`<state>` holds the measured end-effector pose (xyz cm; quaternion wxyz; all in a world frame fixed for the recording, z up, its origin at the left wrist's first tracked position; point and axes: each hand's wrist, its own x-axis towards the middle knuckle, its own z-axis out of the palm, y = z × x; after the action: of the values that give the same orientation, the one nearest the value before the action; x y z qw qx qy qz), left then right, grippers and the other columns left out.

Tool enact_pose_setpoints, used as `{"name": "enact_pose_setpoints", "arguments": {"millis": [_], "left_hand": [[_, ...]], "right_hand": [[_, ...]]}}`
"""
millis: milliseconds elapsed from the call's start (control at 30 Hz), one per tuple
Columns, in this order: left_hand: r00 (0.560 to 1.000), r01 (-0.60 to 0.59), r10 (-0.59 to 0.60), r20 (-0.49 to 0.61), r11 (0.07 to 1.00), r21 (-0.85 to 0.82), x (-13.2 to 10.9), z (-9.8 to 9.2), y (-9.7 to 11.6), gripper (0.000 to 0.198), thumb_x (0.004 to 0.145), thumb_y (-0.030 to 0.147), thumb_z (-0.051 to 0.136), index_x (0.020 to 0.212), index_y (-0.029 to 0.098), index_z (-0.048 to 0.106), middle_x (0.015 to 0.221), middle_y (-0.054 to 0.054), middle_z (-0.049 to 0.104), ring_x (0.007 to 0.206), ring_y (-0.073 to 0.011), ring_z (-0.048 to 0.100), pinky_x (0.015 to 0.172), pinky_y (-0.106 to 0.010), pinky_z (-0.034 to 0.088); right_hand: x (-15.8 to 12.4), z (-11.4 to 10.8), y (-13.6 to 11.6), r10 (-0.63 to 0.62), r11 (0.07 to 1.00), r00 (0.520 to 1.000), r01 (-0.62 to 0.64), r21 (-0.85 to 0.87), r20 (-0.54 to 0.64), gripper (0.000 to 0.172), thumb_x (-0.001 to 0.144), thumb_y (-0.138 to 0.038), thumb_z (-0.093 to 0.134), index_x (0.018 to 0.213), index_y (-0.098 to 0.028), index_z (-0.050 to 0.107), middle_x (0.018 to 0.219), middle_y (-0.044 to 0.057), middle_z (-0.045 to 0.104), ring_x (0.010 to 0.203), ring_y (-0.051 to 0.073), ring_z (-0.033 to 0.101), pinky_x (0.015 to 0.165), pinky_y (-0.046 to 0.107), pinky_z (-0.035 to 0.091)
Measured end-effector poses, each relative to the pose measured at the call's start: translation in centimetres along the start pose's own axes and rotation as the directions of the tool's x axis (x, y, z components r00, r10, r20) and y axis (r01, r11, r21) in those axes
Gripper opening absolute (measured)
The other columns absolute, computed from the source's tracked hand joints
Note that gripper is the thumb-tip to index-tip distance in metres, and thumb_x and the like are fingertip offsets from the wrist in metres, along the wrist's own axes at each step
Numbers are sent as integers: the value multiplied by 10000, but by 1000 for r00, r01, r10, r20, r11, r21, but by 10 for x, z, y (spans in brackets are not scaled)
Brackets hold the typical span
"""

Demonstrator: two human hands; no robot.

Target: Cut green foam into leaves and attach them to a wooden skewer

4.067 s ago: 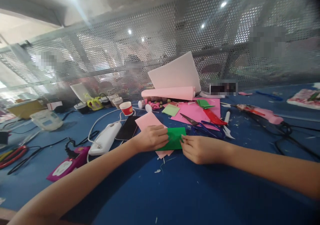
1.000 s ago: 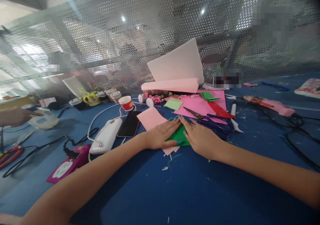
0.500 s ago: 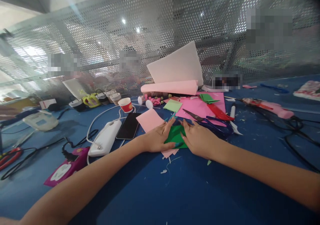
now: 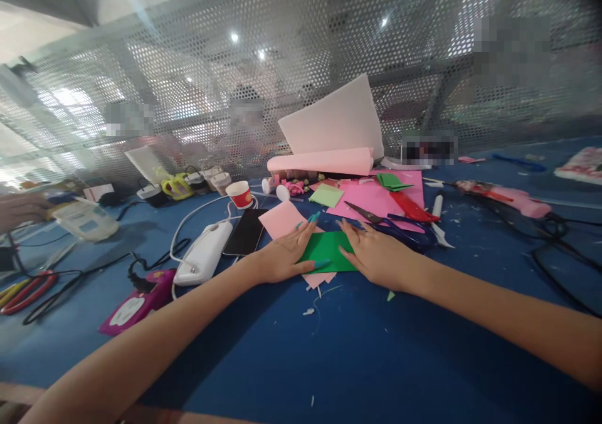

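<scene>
A rectangle of green paper [image 4: 332, 252] lies flat on the blue table, over part of a pink paper sheet [image 4: 283, 218]. My left hand [image 4: 283, 253] rests on its left end, fingers stretched out, thumb lying along the green surface. On the right end presses my right hand [image 4: 379, 258], palm down with fingers extended; its palm hides that edge of the paper. Just beyond it lie scissors [image 4: 376, 218] with dark blue handles, blades pointing left. A light green paper square [image 4: 326, 195] and a larger bright pink sheet [image 4: 350, 203] are behind my hands.
Left of my hands are a black phone [image 4: 244, 232], a white power strip [image 4: 204, 253], a red paper cup [image 4: 239, 194] and a purple box [image 4: 136, 305]. A pink glue gun [image 4: 505, 198] lies at right with its cable. Another person's hand [image 4: 23, 212] reaches in at far left.
My hands have moved apart, baring more of the green paper between them. At far left, the other person's hand has come further in, near the clear plastic container. The view has shifted slightly.
</scene>
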<state>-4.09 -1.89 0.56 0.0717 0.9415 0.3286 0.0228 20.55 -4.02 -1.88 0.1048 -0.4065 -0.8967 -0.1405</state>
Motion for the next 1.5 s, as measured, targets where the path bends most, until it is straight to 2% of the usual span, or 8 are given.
{"name": "enact_pose_setpoints", "arguments": {"millis": [200, 300, 500, 700, 933, 1267, 1400, 1500], "left_hand": [[997, 65, -56, 54, 984, -166, -1, -9, -5, 758, 933, 500, 353, 1496, 133, 1, 1560, -188, 75, 1440, -307, 104, 1152, -491, 178], [991, 132, -111, 76, 915, -381, 2, -16, -11, 666, 922, 428, 413, 1488, 227, 125, 1530, -139, 260, 1357, -290, 356, 1061, -486, 363], [917, 245, -363, -164, 838, -488, 25, -25, -14, 798, 633, 338, 766, 1331, 170, 419, 1129, -120, 652, 973, -242, 633, 827, -381, 510], [881, 467, -456, 128, 789, -399, 60, -48, -23, 684, 445, 406, 850, 1026, 161, 584, 728, -21, 648, 664, -195, 611, 500, -255, 428], [873, 488, -357, 333, 636, -599, 72, -44, -33, 284, 555, 400, 782, 676, 171, 666, 508, 27, 553, 496, -118, 495, 481, -232, 383], [920, 360, -371, 130, 663, -656, 68, -51, -20, 159, 591, 266, 730, 689, 146, 695, 589, 6, 620, 599, -125, 529, 561, -235, 400], [918, 239, -367, -152, 816, -527, 63, -82, -1, 101, 678, 238, 675, 694, 139, 660, 564, 14, 584, 551, -109, 508, 522, -230, 365], [797, 201, -348, -494, 924, -325, 56, -95, 18, 70, 745, 207, 631, 712, 147, 645, 662, -11, 649, 619, -128, 576, 574, -239, 415]], "right_hand": [[-4, 0, 1, 52, 995, 997, -47, 87, -56, 631, 958, -390, 238, 1400, 48, 345, 1368, 264, 474, 1205, 340, 532, 955, 471, 449], [-5, -1, -1, 56, 996, 996, -51, 70, -67, 620, 956, -371, 236, 1391, 55, 353, 1360, 264, 485, 1202, 328, 537, 1001, 468, 411], [-2, -2, -5, 58, 996, 995, -53, 65, -79, 601, 950, -355, 232, 1362, 48, 403, 1350, 269, 494, 1239, 323, 504, 1022, 460, 397], [-2, -5, -7, 70, 995, 997, -68, 67, -39, 613, 948, -340, 235, 1376, 82, 357, 1354, 290, 474, 1238, 317, 508, 1020, 456, 398], [0, 2, -7, 89, 992, 993, -81, 95, -82, 601, 951, -340, 267, 1398, 57, 327, 1355, 281, 480, 1247, 299, 503, 1044, 436, 379], [-2, -3, -6, 168, 981, 963, -142, 136, -209, 638, 951, -392, 290, 1424, 36, 267, 1335, 276, 508, 1248, 333, 487, 1002, 472, 411], [-7, -27, -1, 266, 964, 809, -209, 165, -525, 590, 938, -340, 356, 1435, -39, 257, 1341, 237, 500, 1304, 338, 394, 1033, 523, 344], [-12, -43, -1, 293, 953, 668, -148, 265, -683, 333, 898, -380, 438, 1045, -130, 600, 948, 181, 660, 991, 326, 583, 869, 504, 438]]}}
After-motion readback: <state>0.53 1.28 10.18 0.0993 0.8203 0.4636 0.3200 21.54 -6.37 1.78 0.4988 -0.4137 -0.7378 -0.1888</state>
